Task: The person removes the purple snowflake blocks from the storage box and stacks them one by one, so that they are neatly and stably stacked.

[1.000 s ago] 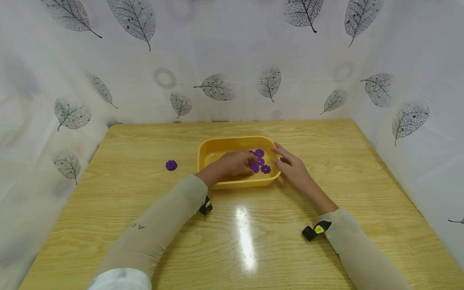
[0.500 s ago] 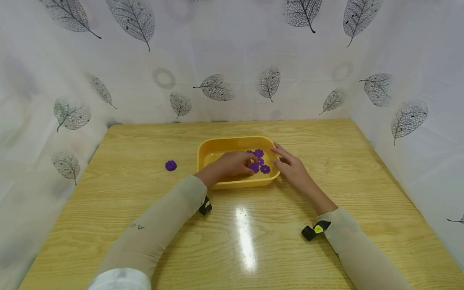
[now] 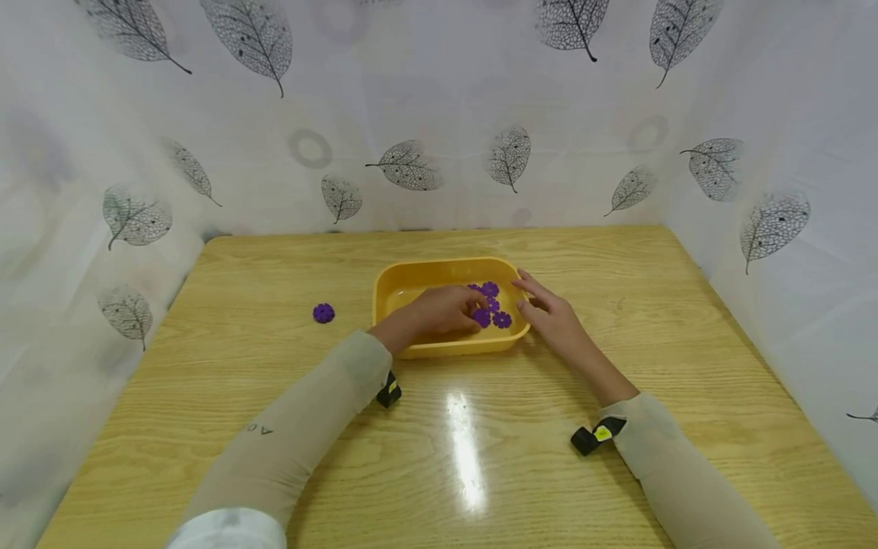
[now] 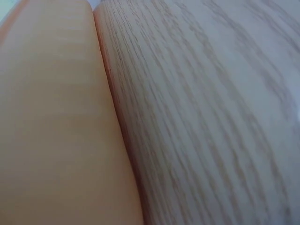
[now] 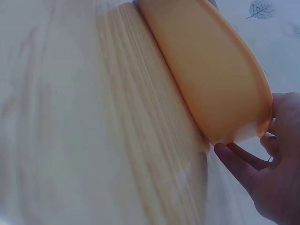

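Observation:
In the head view, a yellow plastic tub (image 3: 411,349) sits on the wooden table with several purple flower-shaped discs (image 3: 503,320) at its right end. My left hand (image 3: 442,309) reaches down into the tub. Its curled fingers and thumb pinch a purple flower-shaped disc (image 3: 483,318), partly hidden by the fingers. At the tub's right end is my right hand (image 3: 554,320), fingers spread and touching the rim. The right wrist view shows this hand's fingertips (image 5: 225,152) against the tub's end wall (image 5: 220,84). Only the tub's outer side (image 4: 61,122) shows in the left wrist view.
To the left of the tub lies a small purple flower-shaped piece (image 3: 324,313), seemingly several layers thick. A leaf-patterned white curtain (image 3: 439,99) hangs along the table's back and sides. Light glares off the wooden table (image 3: 542,488) in front of the tub.
Both hands hold nearly the same places throughout. The left fingers shift only slightly around the purple disc, and the tub stays where it was.

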### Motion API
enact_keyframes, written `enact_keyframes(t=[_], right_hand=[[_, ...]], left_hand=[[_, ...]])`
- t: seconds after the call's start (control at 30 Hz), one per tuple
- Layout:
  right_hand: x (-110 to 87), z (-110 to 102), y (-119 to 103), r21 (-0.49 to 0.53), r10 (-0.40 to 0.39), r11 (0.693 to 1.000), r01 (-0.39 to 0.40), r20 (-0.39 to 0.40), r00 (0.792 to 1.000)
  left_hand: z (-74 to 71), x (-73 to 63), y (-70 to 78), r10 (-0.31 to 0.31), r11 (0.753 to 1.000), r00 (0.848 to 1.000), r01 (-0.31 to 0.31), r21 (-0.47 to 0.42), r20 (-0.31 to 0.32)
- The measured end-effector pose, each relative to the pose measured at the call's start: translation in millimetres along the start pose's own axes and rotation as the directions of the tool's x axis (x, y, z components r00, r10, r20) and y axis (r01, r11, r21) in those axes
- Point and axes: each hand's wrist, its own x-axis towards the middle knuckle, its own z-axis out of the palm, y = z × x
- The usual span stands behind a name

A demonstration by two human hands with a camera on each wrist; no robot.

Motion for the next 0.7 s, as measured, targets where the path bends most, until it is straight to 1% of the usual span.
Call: enact_keyframes(t=[0.2, 0.33, 0.5, 0.6, 0.7], right_hand=[[-0.5, 0.1, 0.5, -0.004, -0.002, 1.0, 0.002, -0.002, 1.0], [-0.7, 0.0, 0.5, 0.001, -0.003, 1.0, 0.003, -0.014, 1.0], [-1.1, 0.2, -0.6, -0.001, 0.0, 1.0, 0.0, -0.016, 1.0], [-0.7, 0.2, -0.4, 0.003, 0.004, 1.0, -0.004, -0.013, 1.0], [-0.6, 0.1, -0.3, 0.005, -0.002, 1.0, 0.002, -0.004, 1.0]], left_hand=[[0.2, 0.2, -1.0, 0.006, 1.0, 1.0, -0.007, -0.002, -0.013], [-0.5, -1.4, -2.1, 0.012, 0.996, 0.999, -0.016, -0.086, -0.046], [-6.0, -6.9, -0.9, 0.023, 0.978, 0.995, -0.042, -0.202, -0.096], [-13.0, -11.1, 1.1, 0.024, 0.968, 0.989, -0.06, -0.243, -0.145], [-19.8, -17.9, 2.0, 0.032, 0.958, 0.979, -0.087, -0.274, -0.2]])
